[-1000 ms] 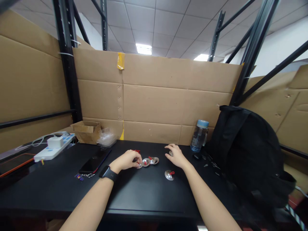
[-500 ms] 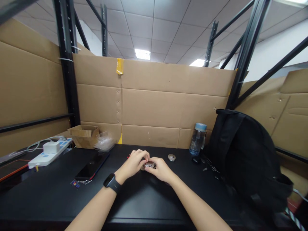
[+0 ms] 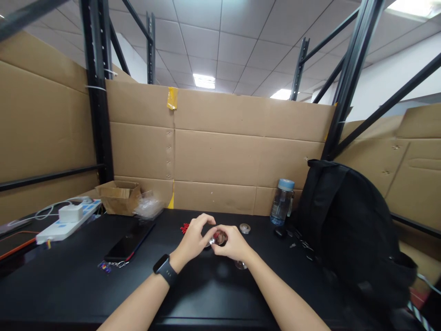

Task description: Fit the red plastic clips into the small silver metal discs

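My right hand (image 3: 234, 242) pinches a small clear round container (image 3: 219, 237) between thumb and fingers, a little above the black table. Something red shows through it, but its kind is too small to make out. My left hand (image 3: 195, 236), with a dark watch on its wrist, is at the container's left side. Its thumb reaches the container's edge, while the other fingers arch above, apart from the thumb. Small red pieces (image 3: 185, 227) lie behind the left hand. A clear round piece (image 3: 240, 265) is partly hidden under my right wrist.
Another small clear round piece (image 3: 245, 228) lies farther back. On the right are a water bottle (image 3: 282, 202), a dark mouse-like object (image 3: 280, 231), keys (image 3: 306, 243) and a black backpack (image 3: 351, 230). Leftward are a phone (image 3: 129, 241), a cardboard box (image 3: 119, 197), plastic bags (image 3: 149, 205) and a power strip (image 3: 69, 225).
The container has tilted and red now shows in it. My left fingers have lifted and spread away from it. The red pieces and the clear piece under my right wrist have come into fuller view.
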`<move>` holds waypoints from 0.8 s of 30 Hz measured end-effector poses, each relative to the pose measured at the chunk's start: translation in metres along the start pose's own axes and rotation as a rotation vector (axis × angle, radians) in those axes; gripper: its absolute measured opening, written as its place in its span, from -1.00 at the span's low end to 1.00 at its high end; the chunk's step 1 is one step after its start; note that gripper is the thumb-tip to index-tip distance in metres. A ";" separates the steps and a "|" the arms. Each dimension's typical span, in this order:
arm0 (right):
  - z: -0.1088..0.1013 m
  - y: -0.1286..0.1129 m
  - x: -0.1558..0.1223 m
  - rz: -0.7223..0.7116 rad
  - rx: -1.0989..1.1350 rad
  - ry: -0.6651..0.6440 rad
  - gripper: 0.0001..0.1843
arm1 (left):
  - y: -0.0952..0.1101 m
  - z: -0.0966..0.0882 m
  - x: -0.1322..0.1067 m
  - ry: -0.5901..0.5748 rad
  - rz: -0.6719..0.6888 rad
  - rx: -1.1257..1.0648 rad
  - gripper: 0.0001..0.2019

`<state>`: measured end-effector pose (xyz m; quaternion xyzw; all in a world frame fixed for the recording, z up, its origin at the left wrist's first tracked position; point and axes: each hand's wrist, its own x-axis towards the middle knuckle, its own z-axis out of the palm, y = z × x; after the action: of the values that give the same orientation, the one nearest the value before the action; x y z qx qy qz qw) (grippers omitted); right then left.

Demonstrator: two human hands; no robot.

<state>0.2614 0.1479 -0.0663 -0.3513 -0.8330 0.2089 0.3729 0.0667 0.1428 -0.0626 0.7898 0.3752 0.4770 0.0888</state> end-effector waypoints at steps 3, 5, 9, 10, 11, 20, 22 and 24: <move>0.000 0.008 0.002 0.054 0.119 0.067 -0.61 | -0.001 0.004 0.000 0.065 -0.068 -0.061 -0.88; 0.001 0.012 0.002 0.076 0.223 0.095 -0.59 | -0.001 0.006 -0.001 0.003 -0.081 -0.101 -0.89; 0.004 0.012 0.001 0.066 0.317 0.079 -0.58 | 0.000 0.009 -0.003 -0.032 -0.123 -0.171 -0.87; 0.004 0.012 0.000 0.061 0.319 0.070 -0.58 | 0.000 0.010 -0.004 -0.032 -0.131 -0.190 -0.88; 0.004 0.011 0.000 0.055 0.318 0.064 -0.59 | -0.001 0.011 -0.004 -0.035 -0.134 -0.211 -0.89; 0.004 0.008 -0.002 0.005 0.211 -0.003 -0.59 | -0.006 0.007 -0.003 -0.167 -0.150 -0.263 -0.84; 0.001 0.009 -0.002 -0.010 0.147 -0.012 -0.58 | -0.008 0.002 -0.003 -0.208 -0.115 -0.222 -0.81; -0.004 0.011 -0.001 -0.010 0.058 0.008 -0.56 | -0.013 -0.005 -0.002 -0.223 -0.088 -0.163 -0.84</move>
<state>0.2697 0.1548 -0.0703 -0.3371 -0.8269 0.2295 0.3873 0.0555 0.1497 -0.0681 0.8110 0.3572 0.4108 0.2144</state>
